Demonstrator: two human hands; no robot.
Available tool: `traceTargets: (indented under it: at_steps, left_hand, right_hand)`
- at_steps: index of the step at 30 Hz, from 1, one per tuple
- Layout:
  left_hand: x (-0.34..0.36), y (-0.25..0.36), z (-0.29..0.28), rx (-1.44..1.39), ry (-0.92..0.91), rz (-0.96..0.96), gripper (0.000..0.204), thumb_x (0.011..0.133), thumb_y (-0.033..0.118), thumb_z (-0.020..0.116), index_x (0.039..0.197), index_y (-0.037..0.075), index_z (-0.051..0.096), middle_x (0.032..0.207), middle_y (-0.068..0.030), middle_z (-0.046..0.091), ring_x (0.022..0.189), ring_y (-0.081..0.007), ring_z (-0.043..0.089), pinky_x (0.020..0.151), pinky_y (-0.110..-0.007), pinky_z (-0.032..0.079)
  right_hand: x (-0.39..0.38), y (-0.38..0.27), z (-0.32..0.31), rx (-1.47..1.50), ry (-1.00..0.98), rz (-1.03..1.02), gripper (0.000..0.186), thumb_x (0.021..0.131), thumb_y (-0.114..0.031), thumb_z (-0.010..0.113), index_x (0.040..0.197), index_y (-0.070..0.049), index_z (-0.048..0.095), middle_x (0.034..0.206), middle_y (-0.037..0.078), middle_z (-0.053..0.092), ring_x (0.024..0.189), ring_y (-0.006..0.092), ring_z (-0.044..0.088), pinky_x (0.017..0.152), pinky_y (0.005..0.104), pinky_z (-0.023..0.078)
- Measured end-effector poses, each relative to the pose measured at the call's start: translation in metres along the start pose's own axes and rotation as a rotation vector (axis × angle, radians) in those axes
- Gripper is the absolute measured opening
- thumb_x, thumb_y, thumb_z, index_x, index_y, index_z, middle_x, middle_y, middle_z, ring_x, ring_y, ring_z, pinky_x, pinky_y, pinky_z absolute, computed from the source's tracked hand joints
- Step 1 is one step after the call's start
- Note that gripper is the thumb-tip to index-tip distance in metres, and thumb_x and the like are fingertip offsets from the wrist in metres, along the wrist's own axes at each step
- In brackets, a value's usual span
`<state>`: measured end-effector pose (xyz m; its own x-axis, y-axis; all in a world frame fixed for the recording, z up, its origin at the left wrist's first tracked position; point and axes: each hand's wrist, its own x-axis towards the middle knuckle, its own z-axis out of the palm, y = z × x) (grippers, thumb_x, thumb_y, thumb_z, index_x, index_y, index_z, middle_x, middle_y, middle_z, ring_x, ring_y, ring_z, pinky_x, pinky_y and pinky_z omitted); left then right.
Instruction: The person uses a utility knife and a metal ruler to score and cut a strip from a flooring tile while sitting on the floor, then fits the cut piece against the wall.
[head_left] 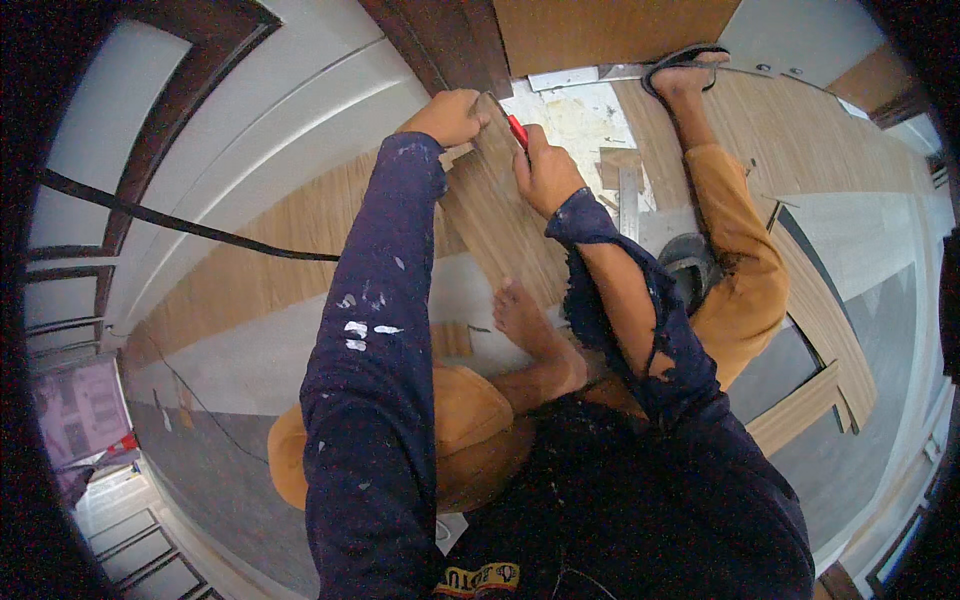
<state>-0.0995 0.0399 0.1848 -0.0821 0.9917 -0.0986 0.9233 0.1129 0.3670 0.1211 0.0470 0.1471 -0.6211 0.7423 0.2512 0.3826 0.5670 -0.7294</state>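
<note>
The right hand (548, 172) is wrapped around a slim red-handled tool with a thin dark shaft (518, 132), at the far side of the scene, near a dark brown wooden post (450, 45). The left hand (447, 118) is just left of the shaft's tip, its fingers curled in — whether they pinch the far end of the light brown wood-grain plank (505, 210) I cannot tell. That plank lies between the forearms, running from near the post toward the person.

Too much force or a poor angle could make the tip slip and jab the left fingers. A loose hold might let the plank skid toward the bare foot (525, 320) at its near end.

As for containers, I can identify none for certain; a dark curved object (690, 268) on the right, beside the mustard-brown trouser leg (745, 290), may be hollow — its kind and any contents are unclear.
</note>
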Motion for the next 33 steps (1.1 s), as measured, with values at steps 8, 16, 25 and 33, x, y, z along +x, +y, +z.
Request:
traceTargets:
  at_steps: [8,16,25,33]
  left_hand:
    - [-0.002,-0.007,-0.003,0.043,0.123,0.162,0.037,0.088,0.029,0.066,0.107,-0.004,0.065,0.092,-0.0229,0.069,0.085,-0.0336,0.068,0.078,-0.043,0.052]
    - [-0.014,0.013,-0.008,-0.089,0.079,0.019,0.042,0.082,0.030,0.070,0.108,-0.003,0.067,0.105,-0.0276,0.066,0.105,-0.0439,0.062,0.091,-0.046,0.049]
    - [-0.018,0.009,-0.001,-0.011,0.235,0.105,0.042,0.082,0.031,0.069,0.107,-0.003,0.065,0.105,-0.0283,0.066,0.104,-0.0446,0.062,0.089,-0.046,0.050]
    - [-0.023,0.020,0.001,-0.071,0.170,-0.031,0.042,0.085,0.027,0.069,0.113,-0.003,0.065,0.112,-0.0274,0.065,0.109,-0.0432,0.061,0.095,-0.047,0.048]
  right_hand:
    - [0.000,-0.006,0.008,0.000,0.014,0.021,0.031,0.095,-0.019,0.054,0.117,0.001,0.046,0.073,0.032,0.063,0.070,0.0494,0.063,0.065,0.0571,0.050]
    - [-0.005,-0.003,0.017,0.031,0.020,0.067,0.032,0.095,-0.018,0.054,0.120,-0.001,0.043,0.075,0.032,0.063,0.072,0.0498,0.063,0.066,0.0573,0.049]
    - [-0.002,0.011,0.006,0.045,-0.050,-0.062,0.031,0.095,-0.016,0.056,0.118,-0.002,0.041,0.076,0.033,0.062,0.076,0.0520,0.061,0.065,0.0579,0.047]
    - [-0.010,0.002,0.004,0.048,-0.032,-0.104,0.026,0.096,-0.015,0.053,0.114,-0.001,0.040,0.074,0.034,0.061,0.073,0.0516,0.062,0.063,0.0574,0.046]
